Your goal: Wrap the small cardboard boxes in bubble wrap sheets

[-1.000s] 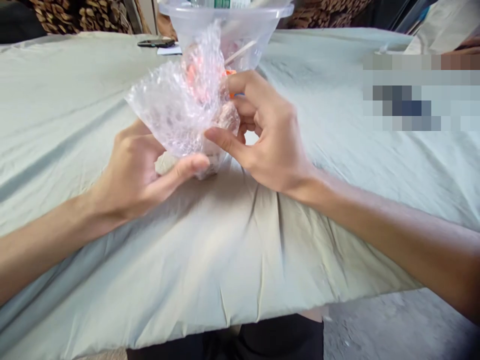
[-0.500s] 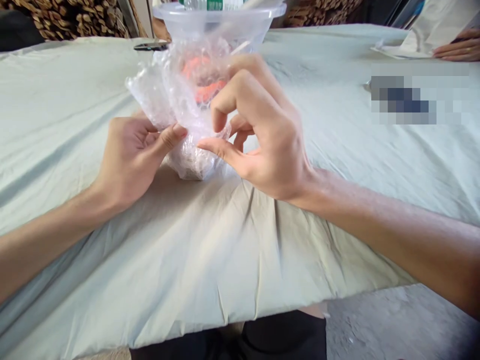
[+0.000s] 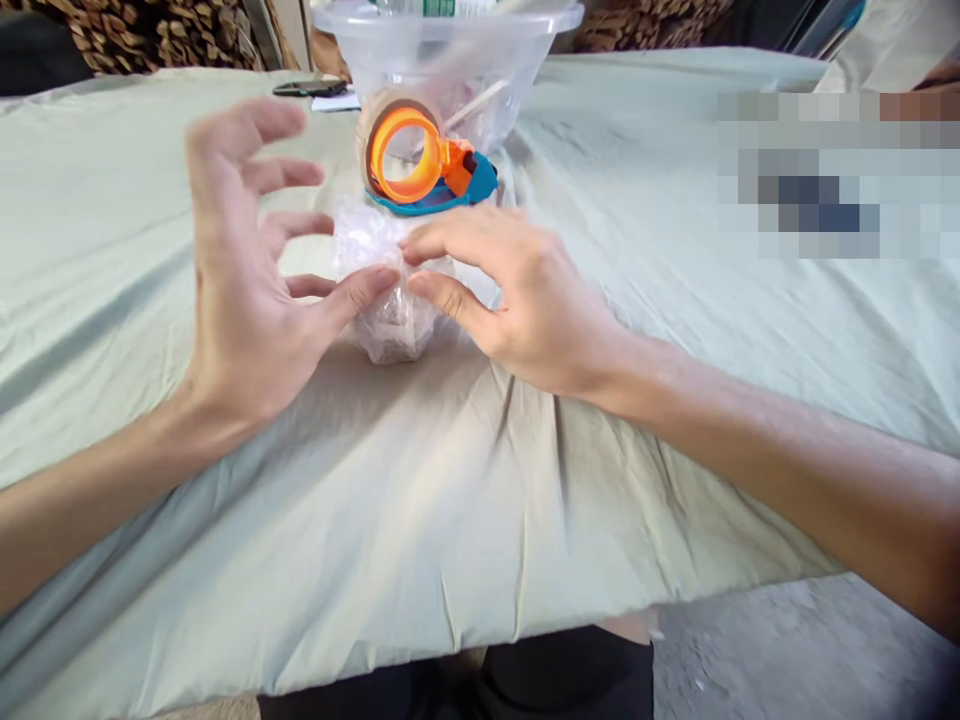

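A small bundle wrapped in clear bubble wrap (image 3: 382,300) sits on the pale green cloth (image 3: 450,500) in front of me. My left hand (image 3: 247,270) is open beside it, fingers spread wide and blurred, with only the thumb tip touching the wrap. My right hand (image 3: 517,290) lies over the bundle's right side, fingers stretched flat on the wrap and the thumb against its front. Just behind the bundle stands an orange and blue tape dispenser (image 3: 424,160) with a roll of tape on it.
A clear plastic bowl (image 3: 450,40) stands behind the dispenser. A dark phone (image 3: 309,87) lies on paper at the back left. The cloth's front edge (image 3: 525,625) hangs near my body. Another person's hand shows at the far right edge.
The bubble wrap, earlier held up loose between both hands, is now folded down onto the bundle. My left hand has let go and spread open. The tape dispenser is now uncovered.
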The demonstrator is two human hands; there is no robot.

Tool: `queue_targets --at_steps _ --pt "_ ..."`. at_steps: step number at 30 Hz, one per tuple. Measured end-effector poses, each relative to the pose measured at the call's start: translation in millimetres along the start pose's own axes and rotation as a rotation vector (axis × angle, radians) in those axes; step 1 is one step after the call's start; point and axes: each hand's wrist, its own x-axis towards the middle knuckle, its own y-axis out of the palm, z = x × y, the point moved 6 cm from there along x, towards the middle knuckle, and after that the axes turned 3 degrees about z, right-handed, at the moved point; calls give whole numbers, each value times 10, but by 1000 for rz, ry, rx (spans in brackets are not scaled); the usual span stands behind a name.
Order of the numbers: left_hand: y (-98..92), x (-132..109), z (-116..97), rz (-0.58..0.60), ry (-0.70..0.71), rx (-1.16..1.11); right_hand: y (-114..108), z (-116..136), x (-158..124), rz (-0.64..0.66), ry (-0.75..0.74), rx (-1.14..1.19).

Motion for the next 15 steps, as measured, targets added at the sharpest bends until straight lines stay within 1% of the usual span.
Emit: queue_targets --at_steps 1,2,3,4,6,7,9,12,15 --pt "-9 14 -54 -7 14 46 15 -20 -4 9 31 36" --pt "-6 31 -113 17 17 100 24 -33 -7 11 50 72" --pt "-36 45 -208 -14 68 170 32 -42 -9 14 61 104" --pt "-45 57 -298 -8 111 234 36 -46 -10 16 64 132" --pt "-4 73 -398 97 121 297 43 -49 -10 22 65 181" --pt "5 72 -425 122 118 282 47 -54 -11 26 71 204" --pt "22 60 -410 156 70 236 57 -68 -13 31 86 246" --pt "48 22 -316 211 -2 166 71 -100 -18 23 104 301" --pt "64 -30 -270 295 -3 135 94 -133 -21 37 127 350"
